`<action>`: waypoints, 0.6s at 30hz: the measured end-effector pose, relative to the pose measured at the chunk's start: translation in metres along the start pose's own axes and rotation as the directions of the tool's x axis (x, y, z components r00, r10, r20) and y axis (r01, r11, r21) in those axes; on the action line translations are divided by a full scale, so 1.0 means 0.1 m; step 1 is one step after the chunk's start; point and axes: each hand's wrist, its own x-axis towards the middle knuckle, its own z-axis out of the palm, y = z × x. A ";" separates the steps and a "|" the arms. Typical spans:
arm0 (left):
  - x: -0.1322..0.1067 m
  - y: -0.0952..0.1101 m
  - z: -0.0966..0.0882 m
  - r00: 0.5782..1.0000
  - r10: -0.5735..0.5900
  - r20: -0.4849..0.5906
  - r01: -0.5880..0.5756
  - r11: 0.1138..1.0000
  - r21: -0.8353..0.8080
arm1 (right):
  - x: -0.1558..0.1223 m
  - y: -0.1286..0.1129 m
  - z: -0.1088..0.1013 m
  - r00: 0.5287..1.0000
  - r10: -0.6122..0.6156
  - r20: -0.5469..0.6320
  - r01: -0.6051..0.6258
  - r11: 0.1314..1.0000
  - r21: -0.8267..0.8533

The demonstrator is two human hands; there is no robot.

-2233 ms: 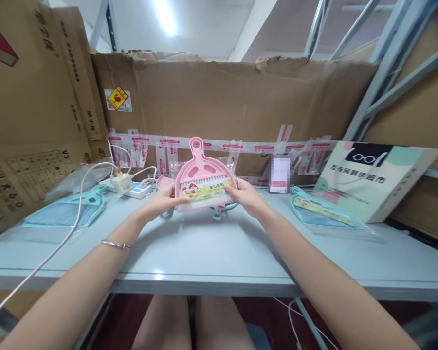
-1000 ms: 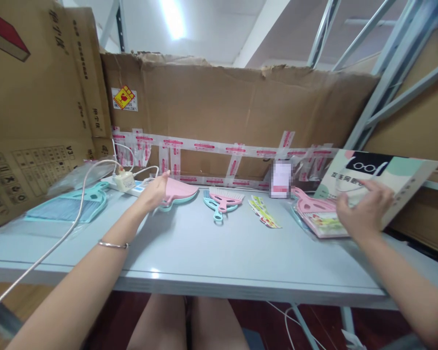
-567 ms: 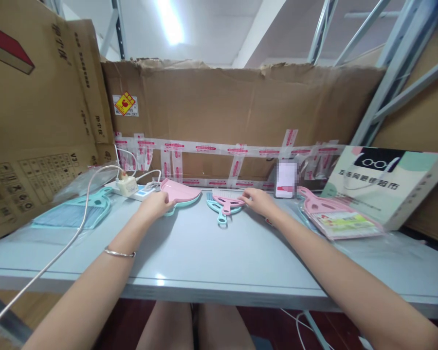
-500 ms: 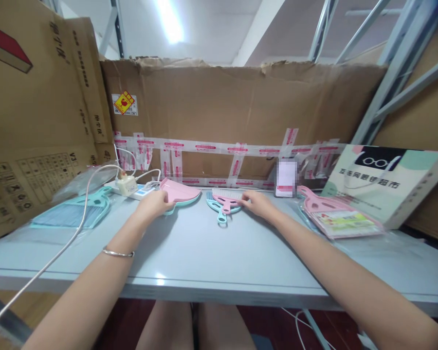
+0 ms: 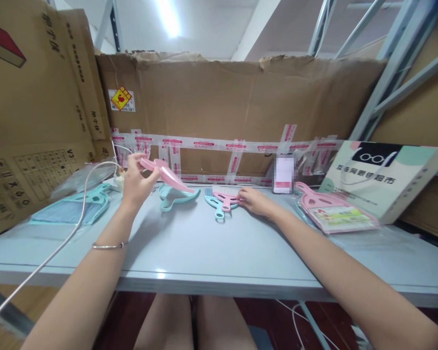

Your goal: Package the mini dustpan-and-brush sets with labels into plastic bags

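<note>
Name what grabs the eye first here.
The left hand holds a pink dustpan in the air, tilted, above a teal dustpan on the grey table. At centre, the right hand touches a pink brush lying on a teal brush. Behind them, pink-printed tape strips run along the cardboard wall.

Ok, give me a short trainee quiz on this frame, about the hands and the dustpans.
1. True or false: the left hand holds the pink dustpan clear of the table.
2. The right hand touches: A the phone, B the pink brush, C the box.
3. What colour is the loose dustpan on the table?
Key: 1 true; 2 B; 3 teal.
</note>
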 end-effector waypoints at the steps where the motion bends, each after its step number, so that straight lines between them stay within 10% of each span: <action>1: 0.02 0.00 0.00 0.998 -0.011 -0.063 0.002 0.991 -0.137 | 0.00 0.00 0.00 1.000 0.003 0.002 -0.003 1.000 0.015; 5: 0.11 0.07 0.00 0.979 -0.179 -0.096 0.083 0.782 -0.618 | -0.01 -0.05 -0.04 1.000 0.028 0.010 -0.029 0.998 0.062; 10: 0.24 0.33 0.04 0.899 -0.187 0.395 0.437 0.436 -0.787 | -0.01 -0.14 -0.17 0.995 0.064 -0.079 -0.050 0.985 0.164; 12: 0.29 0.42 0.17 0.831 -0.128 0.541 0.543 0.392 -0.742 | -0.02 -0.15 -0.24 0.978 0.133 -0.158 -0.089 0.961 0.261; 18: 0.16 0.36 0.66 0.796 -0.049 0.603 0.567 0.408 -0.716 | -0.07 -0.20 -0.42 0.863 0.433 -0.262 -0.171 0.736 0.655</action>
